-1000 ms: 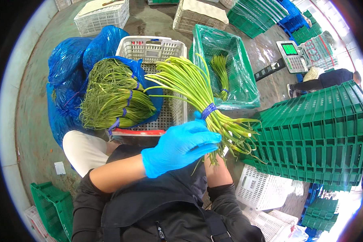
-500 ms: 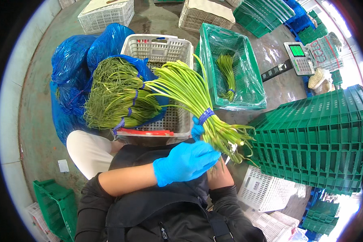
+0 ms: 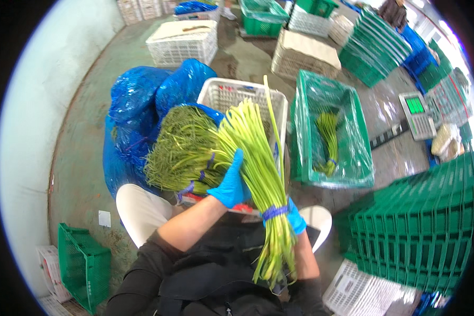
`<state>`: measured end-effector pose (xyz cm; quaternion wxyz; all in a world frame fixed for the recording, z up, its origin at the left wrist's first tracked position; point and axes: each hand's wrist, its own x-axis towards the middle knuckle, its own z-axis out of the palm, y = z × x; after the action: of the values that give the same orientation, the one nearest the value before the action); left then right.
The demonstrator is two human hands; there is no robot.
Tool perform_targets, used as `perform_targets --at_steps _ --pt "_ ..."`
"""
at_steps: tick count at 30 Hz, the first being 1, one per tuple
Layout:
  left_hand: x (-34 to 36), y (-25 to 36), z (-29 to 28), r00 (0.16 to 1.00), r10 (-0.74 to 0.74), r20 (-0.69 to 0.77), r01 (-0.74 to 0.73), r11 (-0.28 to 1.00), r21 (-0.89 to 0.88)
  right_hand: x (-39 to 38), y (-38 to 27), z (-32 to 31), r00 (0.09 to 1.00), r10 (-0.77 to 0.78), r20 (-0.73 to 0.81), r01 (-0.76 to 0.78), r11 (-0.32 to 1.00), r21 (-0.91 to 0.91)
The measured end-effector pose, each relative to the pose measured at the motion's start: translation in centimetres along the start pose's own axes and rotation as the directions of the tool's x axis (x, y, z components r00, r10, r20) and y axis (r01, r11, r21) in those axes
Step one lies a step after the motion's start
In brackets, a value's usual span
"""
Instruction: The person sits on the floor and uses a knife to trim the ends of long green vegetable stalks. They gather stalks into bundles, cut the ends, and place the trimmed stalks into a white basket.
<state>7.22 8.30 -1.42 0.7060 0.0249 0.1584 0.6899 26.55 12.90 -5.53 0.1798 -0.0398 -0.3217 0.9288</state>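
A large bunch of green garlic scapes [image 3: 263, 171], tied with a purple band, is held up before my body. Its pale tips point away from me and the cut-looking ends hang toward my lap. My right hand [image 3: 297, 217], in a blue glove, grips it from behind at the band; the stems hide most of its fingers. My blue-gloved left hand [image 3: 230, 185] clasps the left side higher up, one digit stretched up along the stems and the rest hidden. Beyond, more banded bunches [image 3: 187, 150] with thin, wispy ends lie on blue plastic over a white crate [image 3: 216, 89].
A plastic-lined green crate [image 3: 359, 113] at right holds one small bunch [image 3: 327, 138]. Past it stands a scale with a lit display [image 3: 417, 113]. Stacked green crates [image 3: 411, 221] crowd my right side. Blue bags [image 3: 137, 97] are at far left, an empty-looking green crate [image 3: 84, 268] at near left.
My left hand has moved from the bunch's lower end to its left side, higher up. The bunch has turned more upright, its ends now toward my lap. The whole view has shifted.
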Motion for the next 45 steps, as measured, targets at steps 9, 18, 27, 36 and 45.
perform_targets --at_steps 9,18,27,36,45 --pt "4.7 7.0 4.3 0.913 0.141 0.382 -0.180 0.981 0.069 0.0 0.8 -0.9 0.977 0.019 -0.213 -0.080 0.956 -0.281" --pt "5.2 7.0 3.8 0.920 0.197 0.340 -0.305 0.904 0.301 0.9 2.0 -3.3 0.981 0.126 -0.147 -0.143 0.983 -0.112" --pt "1.2 7.3 2.8 0.872 0.355 0.339 -0.442 0.867 0.229 1.9 0.0 -3.5 0.984 0.162 -0.074 -0.158 0.986 0.053" --pt "-8.3 12.3 -10.0 0.825 0.475 -0.307 -0.341 0.850 0.401 8.8 10.4 -3.6 0.890 0.264 -0.373 -0.403 0.838 -0.368" --pt "-14.5 14.9 -13.9 0.779 0.181 -0.600 0.475 0.455 0.753 9.9 11.0 -3.3 0.794 0.036 -0.607 -0.562 0.424 -0.710"
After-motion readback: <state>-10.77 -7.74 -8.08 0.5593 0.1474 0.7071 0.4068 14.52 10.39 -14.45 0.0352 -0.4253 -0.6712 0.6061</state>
